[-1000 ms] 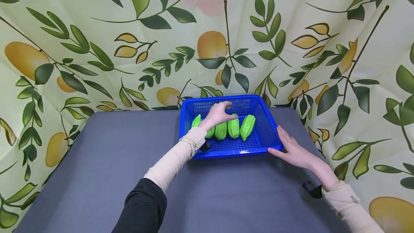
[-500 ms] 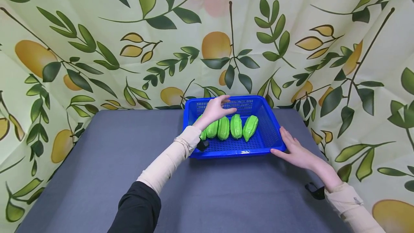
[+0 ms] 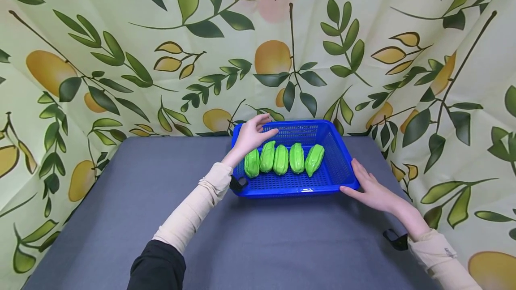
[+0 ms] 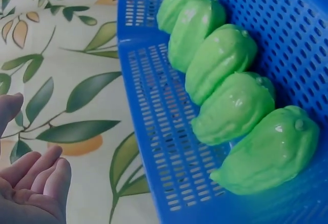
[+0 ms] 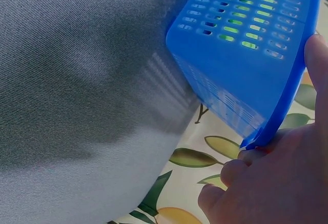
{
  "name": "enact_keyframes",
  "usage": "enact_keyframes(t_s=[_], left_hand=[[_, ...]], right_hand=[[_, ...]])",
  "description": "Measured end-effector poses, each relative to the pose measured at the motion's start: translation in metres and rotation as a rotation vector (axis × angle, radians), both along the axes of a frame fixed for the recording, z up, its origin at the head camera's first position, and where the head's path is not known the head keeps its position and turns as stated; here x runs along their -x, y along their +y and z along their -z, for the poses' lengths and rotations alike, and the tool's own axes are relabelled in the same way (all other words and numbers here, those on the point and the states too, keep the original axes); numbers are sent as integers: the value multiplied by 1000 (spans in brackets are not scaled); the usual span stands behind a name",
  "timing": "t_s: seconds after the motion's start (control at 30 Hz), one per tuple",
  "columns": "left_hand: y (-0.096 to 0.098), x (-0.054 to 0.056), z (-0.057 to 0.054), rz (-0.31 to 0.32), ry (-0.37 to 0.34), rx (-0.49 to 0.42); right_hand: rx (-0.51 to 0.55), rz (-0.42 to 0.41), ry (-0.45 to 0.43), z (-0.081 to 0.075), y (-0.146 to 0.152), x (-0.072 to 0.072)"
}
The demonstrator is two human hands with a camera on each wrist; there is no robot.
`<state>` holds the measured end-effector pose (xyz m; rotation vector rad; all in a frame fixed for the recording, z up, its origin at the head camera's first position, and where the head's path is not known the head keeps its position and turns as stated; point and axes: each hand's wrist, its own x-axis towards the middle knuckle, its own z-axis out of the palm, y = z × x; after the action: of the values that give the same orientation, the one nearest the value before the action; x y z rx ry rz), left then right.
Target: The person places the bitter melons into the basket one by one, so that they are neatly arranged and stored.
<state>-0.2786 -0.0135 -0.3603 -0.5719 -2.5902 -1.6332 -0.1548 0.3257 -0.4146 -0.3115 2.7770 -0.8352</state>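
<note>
Several glossy light-green, ridged, gourd-like pieces (image 3: 281,160) lie side by side in a blue perforated plastic basket (image 3: 290,189). In the left wrist view the same green pieces (image 4: 233,108) show their pointed ends and small stem nubs. My left hand (image 3: 253,132) hovers above the basket's left rear part, thumb and fingers spread apart, holding nothing. My right hand (image 3: 372,191) touches the basket's front right corner. Its thumb rests at the front rim and its extended fingers lie along the right side, as the right wrist view also shows for the hand (image 5: 277,178).
The basket stands on a grey cloth-covered table (image 3: 161,182), near its back edge. Behind and beside it hangs a cream cloth (image 3: 230,3) printed with leaves and orange fruit. Black straps (image 3: 395,239) are on both wrists.
My left hand has moved left and slightly up from over the green pieces, uncovering the leftmost ones. My right hand keeps its place at the basket corner. The head view has shifted slightly.
</note>
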Motion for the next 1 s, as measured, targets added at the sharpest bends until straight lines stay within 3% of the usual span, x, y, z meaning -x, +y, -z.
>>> enact_keyframes(t_s=[0.2, 0.4, 1.0], left_hand=[[-16, -8, 1, -16, -10, -73], [-44, -16, -3, -83, 10, -161], [-100, -22, 6, -243, 29, -201]], right_hand=[[3, -4, -5, 1, 0, 1], [14, -3, -7, 1, 0, 2], [-11, 0, -10, 3, 2, 2]])
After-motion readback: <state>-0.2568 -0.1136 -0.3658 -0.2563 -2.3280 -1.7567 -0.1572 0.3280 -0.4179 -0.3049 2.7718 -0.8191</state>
